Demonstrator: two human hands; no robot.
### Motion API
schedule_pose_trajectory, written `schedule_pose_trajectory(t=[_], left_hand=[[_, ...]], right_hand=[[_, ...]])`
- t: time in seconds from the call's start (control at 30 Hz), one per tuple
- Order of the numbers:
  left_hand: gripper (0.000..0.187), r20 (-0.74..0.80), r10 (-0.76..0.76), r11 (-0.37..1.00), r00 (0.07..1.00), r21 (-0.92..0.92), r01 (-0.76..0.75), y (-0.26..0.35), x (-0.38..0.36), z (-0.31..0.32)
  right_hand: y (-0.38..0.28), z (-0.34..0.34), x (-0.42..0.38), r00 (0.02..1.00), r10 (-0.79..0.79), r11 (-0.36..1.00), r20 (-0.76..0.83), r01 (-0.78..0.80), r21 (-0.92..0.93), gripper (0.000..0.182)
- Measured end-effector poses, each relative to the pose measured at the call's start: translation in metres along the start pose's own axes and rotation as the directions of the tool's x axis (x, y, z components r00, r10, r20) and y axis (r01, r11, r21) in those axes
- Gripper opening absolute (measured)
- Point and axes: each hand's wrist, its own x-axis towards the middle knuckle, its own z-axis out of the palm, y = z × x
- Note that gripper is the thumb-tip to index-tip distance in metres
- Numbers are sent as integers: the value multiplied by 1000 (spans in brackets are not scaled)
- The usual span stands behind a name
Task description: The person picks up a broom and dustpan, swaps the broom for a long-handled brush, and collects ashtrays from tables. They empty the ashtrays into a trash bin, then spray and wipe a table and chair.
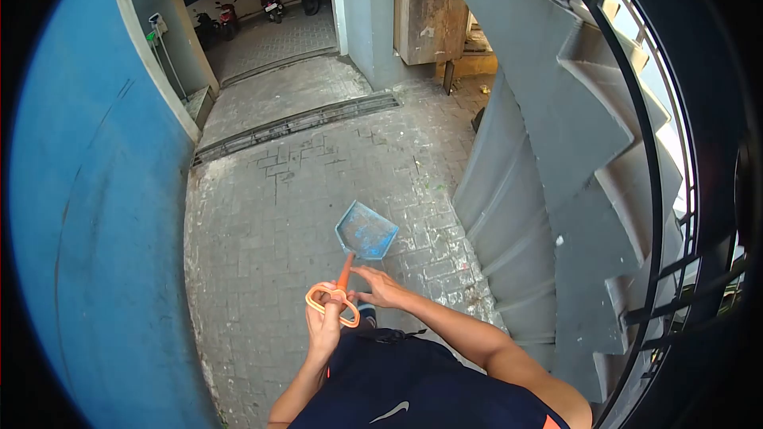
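My left hand is closed around the orange loop handle of a long-handled dustpan. Beyond the handle, the dustpan's worn blue pan appears low over the paving, its wide end facing away from me. My right hand reaches in from the right, close beside the orange shaft, with its fingers stretched out and apart. One of my shoes shows partly below the hands.
A blue wall runs along the left. Grey stairs with a black railing rise on the right. Ahead, a drain grate crosses the brick paving, and several motorbikes stand farther back.
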Motion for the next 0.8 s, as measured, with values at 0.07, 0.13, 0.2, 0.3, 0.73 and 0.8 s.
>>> schedule_pose_trajectory(t=[0.07, 0.13, 0.2, 0.3, 0.73, 0.8], left_hand=[[19, 37, -13, 1000, 999, 15, 12, 5, 99, 9], [17, 80, -24, 999, 997, 41, 20, 16, 185, 27], [20, 164, -72, 994, 984, 89, 58, 25, 267, 44], [21, 246, -80, 992, 966, 110, 55, 28, 392, 81], [20, 174, -88, 993, 981, -59, 100, 16, 821, 231], [20, 161, -93, 993, 983, -64, 104, 9, 888, 246]], right_hand=[[45, -45, 59, 995, 94, 994, 9, -94, -51, 62], [57, -96, 106, 970, 241, 970, 21, -241, 7, 62], [82, -148, 155, 947, 321, 947, -19, -321, -2, 59], [151, -208, 234, 923, 367, 930, -113, -368, 11, 54], [421, -350, 655, 990, 120, 985, -76, -128, -115, 26], [462, -379, 708, 998, 55, 991, -4, -55, -125, 28]])
